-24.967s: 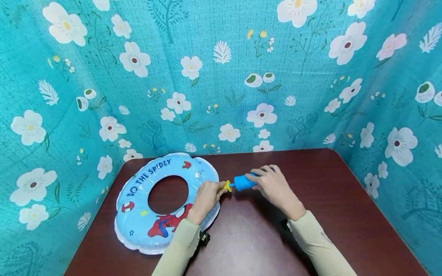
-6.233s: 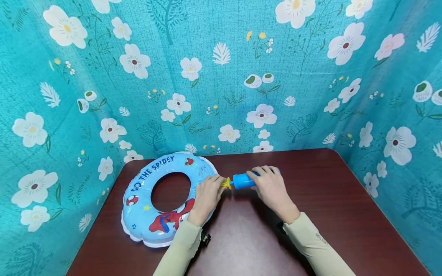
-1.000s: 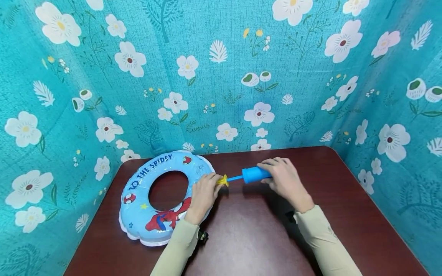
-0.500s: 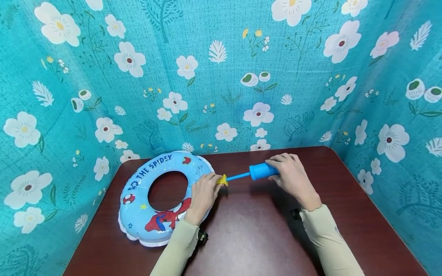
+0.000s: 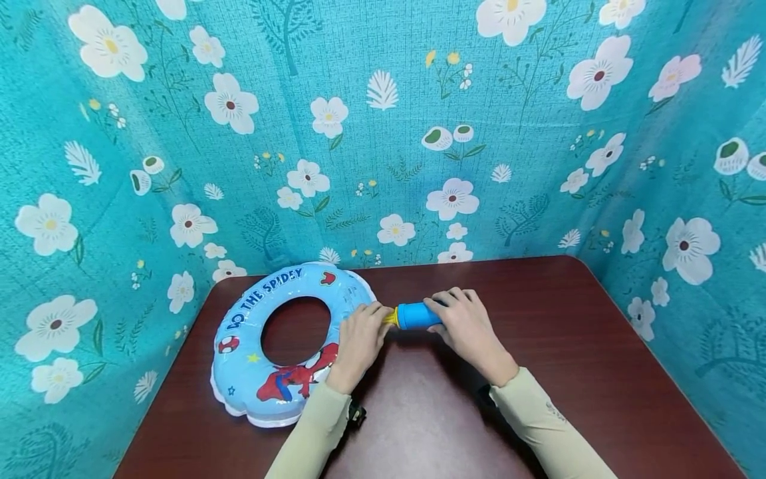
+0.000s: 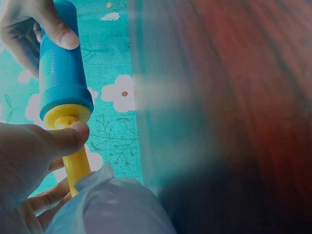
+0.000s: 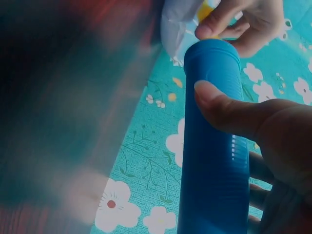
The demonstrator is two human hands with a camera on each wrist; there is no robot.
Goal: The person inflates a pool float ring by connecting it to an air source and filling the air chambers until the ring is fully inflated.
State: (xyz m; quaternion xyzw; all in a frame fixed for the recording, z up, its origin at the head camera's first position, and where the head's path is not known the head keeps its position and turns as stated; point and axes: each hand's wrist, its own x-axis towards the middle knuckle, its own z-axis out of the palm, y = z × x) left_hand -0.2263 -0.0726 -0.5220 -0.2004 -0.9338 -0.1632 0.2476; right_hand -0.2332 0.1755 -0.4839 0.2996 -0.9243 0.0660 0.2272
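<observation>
A blue hand pump [image 5: 414, 316] with a yellow nozzle end lies between both hands, over the table. My right hand [image 5: 469, 332] grips its blue barrel, thumb along the near side in the right wrist view. My left hand [image 5: 360, 342] pinches the yellow nozzle [image 6: 75, 168] just below its flange [image 6: 68, 114]. The barrel meets the flange, and no blue rod shows between them. The light-blue swim ring [image 5: 239, 359], printed with a red cartoon figure, looks puffed up at the left. My left hand hides where the nozzle meets the ring.
The dark red-brown table [image 5: 538, 313] extends to the right and in front of the hands. A turquoise curtain [image 5: 371, 146] with white flowers encloses its back and sides.
Half a second ago a long blue rod showed between barrel and flange; my right hand has since moved left, bringing the barrel against the flange. Over 25 seconds the ring has grown plumper.
</observation>
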